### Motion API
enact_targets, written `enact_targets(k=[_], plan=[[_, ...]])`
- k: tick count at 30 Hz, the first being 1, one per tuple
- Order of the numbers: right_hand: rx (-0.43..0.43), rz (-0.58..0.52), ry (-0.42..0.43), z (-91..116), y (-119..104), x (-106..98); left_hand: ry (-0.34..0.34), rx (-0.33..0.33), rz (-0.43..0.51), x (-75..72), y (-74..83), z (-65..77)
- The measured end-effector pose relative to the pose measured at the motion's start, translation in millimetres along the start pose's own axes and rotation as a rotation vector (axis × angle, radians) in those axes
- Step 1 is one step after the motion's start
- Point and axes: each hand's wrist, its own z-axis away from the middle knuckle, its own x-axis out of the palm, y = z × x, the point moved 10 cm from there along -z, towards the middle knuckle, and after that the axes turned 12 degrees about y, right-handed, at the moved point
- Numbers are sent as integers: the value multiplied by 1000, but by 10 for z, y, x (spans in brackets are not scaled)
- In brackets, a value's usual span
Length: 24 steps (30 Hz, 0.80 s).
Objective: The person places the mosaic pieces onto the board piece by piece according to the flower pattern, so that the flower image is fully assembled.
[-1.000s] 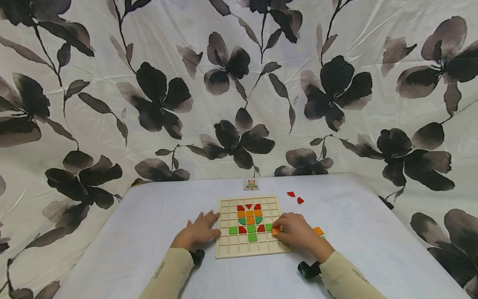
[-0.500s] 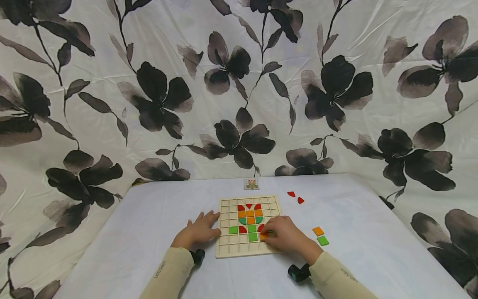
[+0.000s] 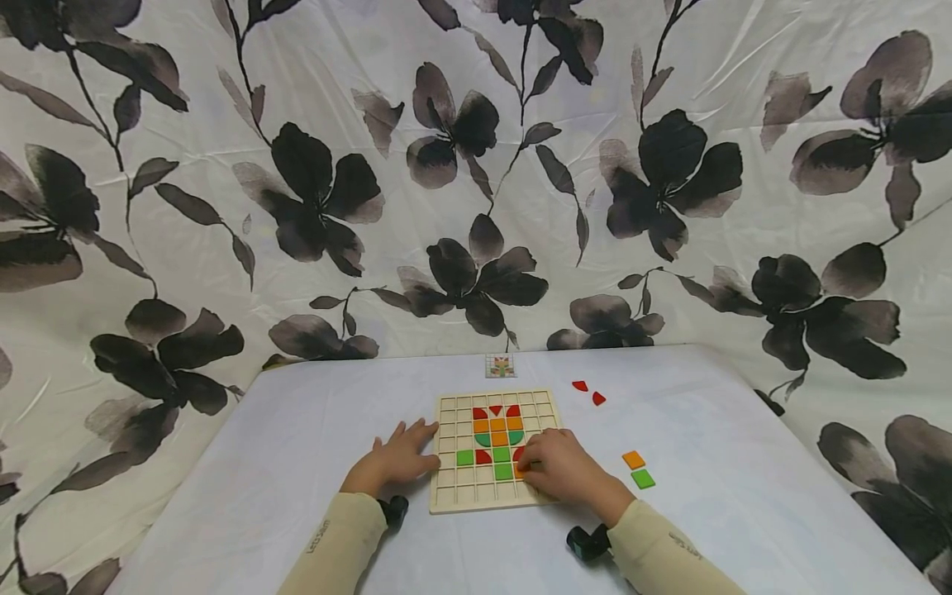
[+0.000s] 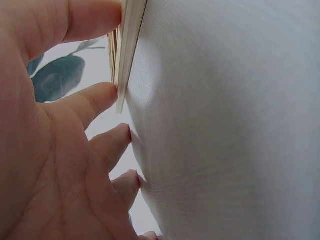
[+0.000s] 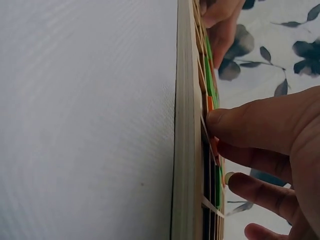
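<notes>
My right hand (image 3: 561, 467) pinches an orange square tile (image 5: 210, 103) at the lower right of the coloured pattern on a wooden grid board (image 3: 457, 498). The thumb and index finger meet at the tile, low against the board, and cover part of it. My left hand (image 3: 396, 459) spreads its fingers at the board's left side. In the left wrist view its thumb and index fingertip touch the board's edge (image 4: 131, 45). Red, orange and green tiles, among them a green square (image 3: 502, 455), form the pattern. The right hand hides some of the right-side tiles.
A loose orange tile (image 3: 634, 459) and a green tile (image 3: 643, 478) lie right of the board. Two red pieces (image 3: 598, 399) lie farther back. A small pattern card (image 3: 501, 366) lies behind the board, near the patterned cloth (image 3: 402, 347).
My right hand has moved left from the board's right edge with the orange tile and lowered it beside the bottom green tile. The left hand has stayed in place.
</notes>
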Motion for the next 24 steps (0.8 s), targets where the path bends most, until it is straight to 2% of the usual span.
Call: enact_targets(k=[6, 10, 19, 24], plan=[[-5, 1, -9, 9, 21, 22, -1, 6, 1, 20, -6, -10], [21, -6, -1, 23, 93, -12, -8, -1, 5, 30, -10, -4], [192, 5, 18, 89, 457, -211, -6, 4, -8, -18, 26, 5], [304, 62, 54, 190, 724, -357, -13, -2, -23, -20, 17, 7]])
